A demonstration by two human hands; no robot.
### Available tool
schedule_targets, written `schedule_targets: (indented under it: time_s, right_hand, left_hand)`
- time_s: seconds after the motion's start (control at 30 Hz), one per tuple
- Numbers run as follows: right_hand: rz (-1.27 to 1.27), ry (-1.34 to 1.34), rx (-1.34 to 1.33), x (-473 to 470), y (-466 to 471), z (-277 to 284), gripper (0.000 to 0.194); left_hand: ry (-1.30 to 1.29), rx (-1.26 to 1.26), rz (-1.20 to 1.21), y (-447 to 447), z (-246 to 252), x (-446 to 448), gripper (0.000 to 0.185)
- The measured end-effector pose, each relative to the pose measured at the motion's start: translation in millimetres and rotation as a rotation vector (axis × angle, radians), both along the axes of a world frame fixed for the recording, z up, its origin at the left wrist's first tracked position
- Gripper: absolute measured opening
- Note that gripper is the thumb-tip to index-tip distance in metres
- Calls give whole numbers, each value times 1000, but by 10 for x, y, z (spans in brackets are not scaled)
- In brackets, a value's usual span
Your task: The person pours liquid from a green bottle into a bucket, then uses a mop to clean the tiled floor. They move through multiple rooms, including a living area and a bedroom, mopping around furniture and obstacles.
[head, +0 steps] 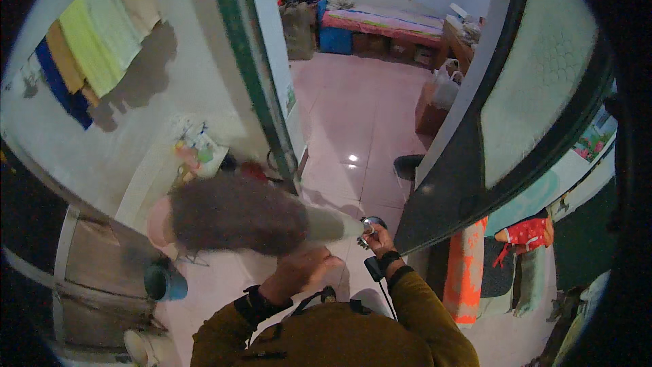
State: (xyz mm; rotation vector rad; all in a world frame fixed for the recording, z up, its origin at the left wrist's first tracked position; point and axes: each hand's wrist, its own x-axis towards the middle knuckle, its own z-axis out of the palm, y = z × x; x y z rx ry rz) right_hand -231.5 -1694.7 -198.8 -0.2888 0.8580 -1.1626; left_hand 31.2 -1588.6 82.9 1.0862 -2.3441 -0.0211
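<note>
A long thing with a blurred dark brown body (239, 214) and a pale tapering neck (333, 224) lies across the view in front of me; the blur hides what it is. My right hand (379, 239) has its fingers closed at the narrow tip of that neck. A shiny round metal part (376, 221) shows just behind these fingers. Close below the brown body is my left hand (308, 269), its fingers pointing right; whether it touches the body cannot be told. A small black device (373, 268) with a cable hangs by my right wrist.
Ahead, a doorway opens onto a pink tiled floor (351, 97) and a bed (387, 18). A dark-framed door (448, 199) stands at right, an orange-marked box (464, 275) below it. Left are hanging towels (102, 35), a blue bucket (165, 283) and a pale bucket (145, 346).
</note>
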Motion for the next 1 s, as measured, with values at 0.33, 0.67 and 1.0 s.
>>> schedule_targets:
  time_s: [0.33,0.67,1.0]
  right_hand:
    - [9,-43,140,-305,-1560,-357,18]
    - [-25,585,-424,-814,-2719,-279,23]
    - [145,26,-277,-1006,-4129,-518,24]
  left_hand:
    - [959,142,-76,-1727,714,-894,65]
    - [641,516,-595,-3299,1092,-1677,53]
    - [1140,487,-736,-4670,925,-1721,43]
